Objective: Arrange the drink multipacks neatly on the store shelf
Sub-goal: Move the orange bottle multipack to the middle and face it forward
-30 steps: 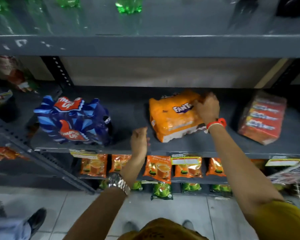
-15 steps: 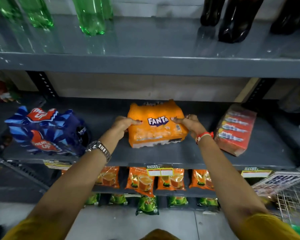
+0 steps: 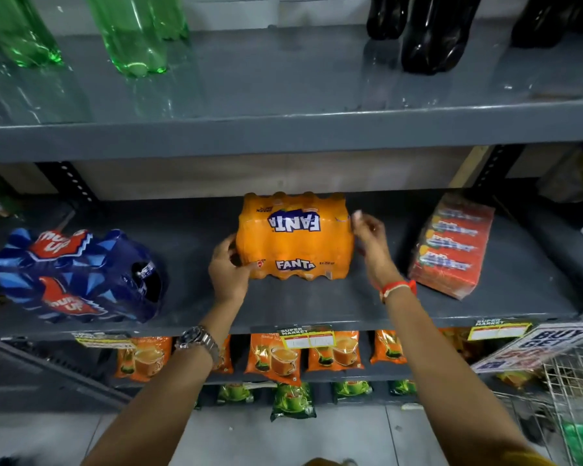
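An orange Fanta multipack [image 3: 295, 240] stands squarely in the middle of the grey shelf [image 3: 317, 304], its label facing me. My left hand [image 3: 228, 270] grips its lower left corner. My right hand [image 3: 367, 237] hovers at the pack's right side with fingers loosely apart, holding nothing. A blue Thums Up multipack [image 3: 71, 277] lies skewed at the shelf's left end. A red multipack [image 3: 451, 243] leans tilted at the right.
Green bottles [image 3: 132, 35] and dark bottles [image 3: 428, 35] stand on the shelf above. Orange tea pouches [image 3: 276, 358] hang below the shelf edge. A wire basket [image 3: 576, 381] and a promo sign [image 3: 532, 348] sit at the lower right.
The Fanta pack has been turned from lying askew to standing straight and facing front. My left hand came up onto it, and my right hand has come off its right side.
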{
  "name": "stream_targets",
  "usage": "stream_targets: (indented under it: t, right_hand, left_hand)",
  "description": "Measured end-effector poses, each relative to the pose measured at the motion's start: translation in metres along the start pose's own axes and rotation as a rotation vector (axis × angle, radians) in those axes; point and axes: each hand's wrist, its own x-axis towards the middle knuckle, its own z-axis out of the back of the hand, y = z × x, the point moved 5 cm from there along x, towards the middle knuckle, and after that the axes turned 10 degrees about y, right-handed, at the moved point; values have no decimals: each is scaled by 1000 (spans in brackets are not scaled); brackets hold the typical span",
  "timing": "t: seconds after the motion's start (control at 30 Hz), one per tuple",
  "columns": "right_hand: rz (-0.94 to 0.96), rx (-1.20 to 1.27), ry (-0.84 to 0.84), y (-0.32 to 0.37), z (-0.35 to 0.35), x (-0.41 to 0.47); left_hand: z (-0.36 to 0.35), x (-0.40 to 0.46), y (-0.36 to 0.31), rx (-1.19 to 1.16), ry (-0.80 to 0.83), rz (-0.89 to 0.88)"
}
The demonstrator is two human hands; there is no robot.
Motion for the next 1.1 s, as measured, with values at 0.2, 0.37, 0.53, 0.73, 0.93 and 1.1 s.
stream_targets:
  t: [0.2, 0.37, 0.53, 0.73, 0.93, 1.1]
  right_hand:
    - [-162, -38, 97, 20, -18, 33]
    - [-177, -70, 31, 15, -14, 30]
    - [41, -79, -46, -2, 5, -4]
    - [81, 6, -18, -20, -45, -65]
    - [92, -43, 69, -16, -65, -56]
    - [79, -34, -262, -2, -27, -10]
  left_hand:
    - [-54, -67, -21, -239, -29, -97]
    - [-96, -71, -29, -356, 353, -51]
    - [-75, -46, -36, -195, 506, -151]
    - [-42, -5, -35, -137, 751, 13]
    - [32, 16, 4, -235, 100, 156]
    - [21, -23, 22, -408, -47, 139]
